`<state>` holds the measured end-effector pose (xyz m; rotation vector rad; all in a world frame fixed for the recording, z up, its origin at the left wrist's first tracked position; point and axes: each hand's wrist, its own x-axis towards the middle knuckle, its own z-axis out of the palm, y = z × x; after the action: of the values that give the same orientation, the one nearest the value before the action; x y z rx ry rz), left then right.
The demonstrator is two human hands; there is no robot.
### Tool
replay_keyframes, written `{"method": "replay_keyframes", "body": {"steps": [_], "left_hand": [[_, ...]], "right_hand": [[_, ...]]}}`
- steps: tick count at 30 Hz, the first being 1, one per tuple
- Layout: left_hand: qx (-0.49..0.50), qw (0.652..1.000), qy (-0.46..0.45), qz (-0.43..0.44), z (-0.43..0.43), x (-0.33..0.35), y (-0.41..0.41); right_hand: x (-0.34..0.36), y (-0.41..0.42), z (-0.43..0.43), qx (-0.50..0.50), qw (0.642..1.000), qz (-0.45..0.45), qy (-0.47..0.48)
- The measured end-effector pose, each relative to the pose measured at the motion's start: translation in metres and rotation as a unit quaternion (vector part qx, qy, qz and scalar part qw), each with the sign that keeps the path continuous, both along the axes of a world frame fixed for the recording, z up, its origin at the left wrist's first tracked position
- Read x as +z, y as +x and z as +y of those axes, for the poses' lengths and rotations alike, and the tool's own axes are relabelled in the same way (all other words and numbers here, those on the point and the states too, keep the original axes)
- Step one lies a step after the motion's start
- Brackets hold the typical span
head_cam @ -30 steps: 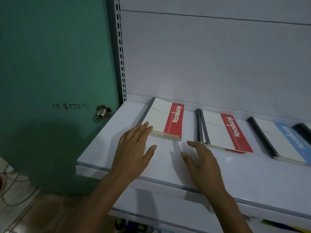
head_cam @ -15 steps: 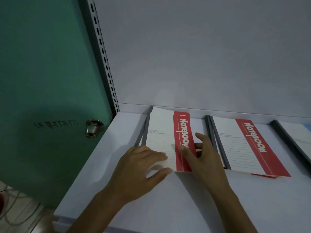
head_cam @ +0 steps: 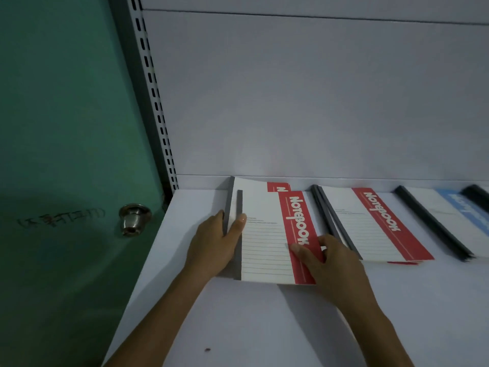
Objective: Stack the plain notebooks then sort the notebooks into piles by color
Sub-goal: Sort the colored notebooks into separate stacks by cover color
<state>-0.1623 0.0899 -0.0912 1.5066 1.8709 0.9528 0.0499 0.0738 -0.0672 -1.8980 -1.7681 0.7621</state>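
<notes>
A pile of red-banded notebooks lies at the left of the white shelf point(head_cam: 264, 327). Its top notebook point(head_cam: 267, 242) is slid toward me, off the ones beneath point(head_cam: 254, 185). My left hand point(head_cam: 214, 242) grips the grey spine edge of that pile, thumb on top of the cover. My right hand point(head_cam: 328, 263) pinches the top notebook's red edge, thumb on the red band. A second red pile point(head_cam: 370, 223) lies just right of it. A blue-banded pile point(head_cam: 449, 215) sits further right, partly cut off by the frame.
A green door point(head_cam: 66, 128) with a metal knob point(head_cam: 133, 218) stands left of the shelf. A slotted shelf upright point(head_cam: 156, 102) runs along the left edge. The white back panel point(head_cam: 304, 102) rises behind the notebooks. A dark-spined notebook point(head_cam: 476, 193) shows at the far right.
Both hands moved from the bare shelf onto the left red pile. The top notebook has slid toward me off the pile. The camera has come closer.
</notes>
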Motion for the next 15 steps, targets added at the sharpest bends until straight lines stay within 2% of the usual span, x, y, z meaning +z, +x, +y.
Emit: {"method": "replay_keyframes", "body": {"steps": [7,10,12,15], "left_hand": [[-0.057,0.994,-0.030,0.094,0.003,0.005,-0.015],[-0.057,0.994,-0.016,0.092,-0.007,0.010,-0.021],[-0.036,0.995,0.013,0.091,-0.017,0.013,-0.025],[0.018,0.992,0.106,0.064,-0.035,0.014,-0.036]], "right_hand": [[0.007,-0.006,-0.062,-0.125,0.990,0.060,0.004],[0.005,-0.012,-0.096,-0.175,0.979,0.105,0.021],[0.002,-0.016,-0.117,-0.198,0.971,0.132,0.040],[-0.002,-0.018,-0.140,-0.207,0.963,0.158,0.073]]}}
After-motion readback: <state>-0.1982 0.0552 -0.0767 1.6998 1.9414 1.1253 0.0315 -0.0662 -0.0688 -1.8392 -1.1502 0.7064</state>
